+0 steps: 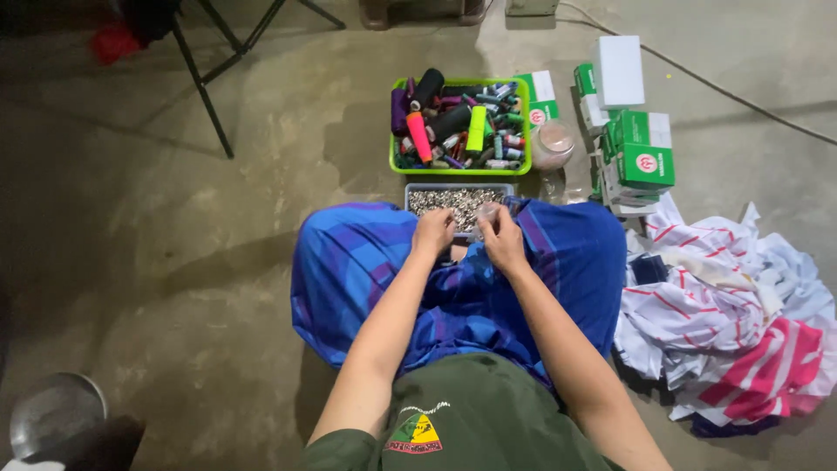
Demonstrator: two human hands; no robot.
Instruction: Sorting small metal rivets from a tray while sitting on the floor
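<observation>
Seated on floor [218, 262], blue cloth [366, 262] draped over lap. Left hand [433, 232] and right hand [503, 237] close together at cloth's front edge, fingers pinched on something small (too small to tell). Grey tray [414, 194] of tiny metal bits just beyond: easily tipped or scattered by a tugged fold. Thread basket [397, 166] behind.

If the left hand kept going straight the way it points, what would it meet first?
Probably the grey tray of small metal pieces just beyond the left hand; then the green basket of thread spools. Depth is unclear.
</observation>
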